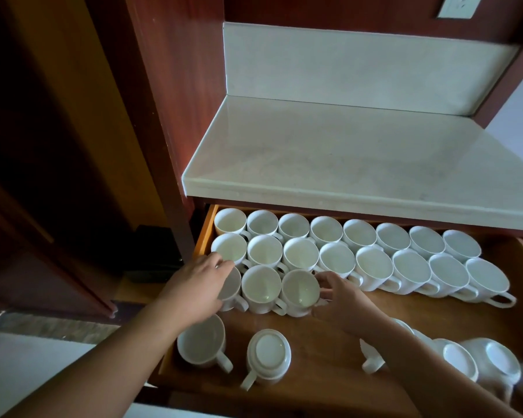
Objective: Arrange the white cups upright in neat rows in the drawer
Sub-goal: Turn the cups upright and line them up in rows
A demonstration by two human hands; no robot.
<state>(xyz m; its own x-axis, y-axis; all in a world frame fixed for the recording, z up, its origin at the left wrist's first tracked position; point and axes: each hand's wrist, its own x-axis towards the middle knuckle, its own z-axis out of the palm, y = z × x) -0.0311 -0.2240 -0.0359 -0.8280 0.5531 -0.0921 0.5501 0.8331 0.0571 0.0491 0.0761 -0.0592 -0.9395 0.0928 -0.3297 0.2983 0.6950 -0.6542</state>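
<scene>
The left hand lies over the short front row's first cup, fingers across its rim; whether it grips, I cannot tell. The right hand curls its fingers round that row's third cup. Behind them two full rows of upright cups fill the drawer; upturned cups lie at front right
</scene>
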